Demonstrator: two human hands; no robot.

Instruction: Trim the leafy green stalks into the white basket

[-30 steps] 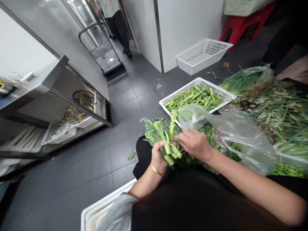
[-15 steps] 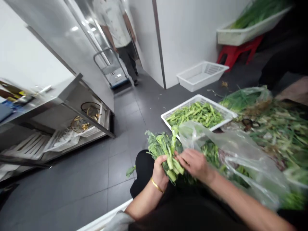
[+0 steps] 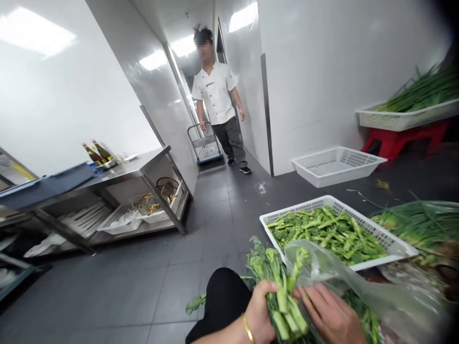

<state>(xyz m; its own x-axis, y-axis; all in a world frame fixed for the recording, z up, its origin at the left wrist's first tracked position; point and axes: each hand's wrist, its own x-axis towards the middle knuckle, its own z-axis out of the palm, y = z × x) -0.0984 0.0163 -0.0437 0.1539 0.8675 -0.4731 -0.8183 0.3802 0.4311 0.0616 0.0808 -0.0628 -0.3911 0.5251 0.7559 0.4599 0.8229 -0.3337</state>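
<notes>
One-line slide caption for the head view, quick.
Left hand gripping leafy green stems, right hand close beside them, a white basket of greens just beyond.

Steel worktable [image 3: 124, 172] and chef's jacket [image 3: 217, 93] mark a commercial kitchen.

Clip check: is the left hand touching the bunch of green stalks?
Touching. The head view shows it plainly: the left hand is closed around one side of the bunch of green stalks, with no gap between them.
</notes>
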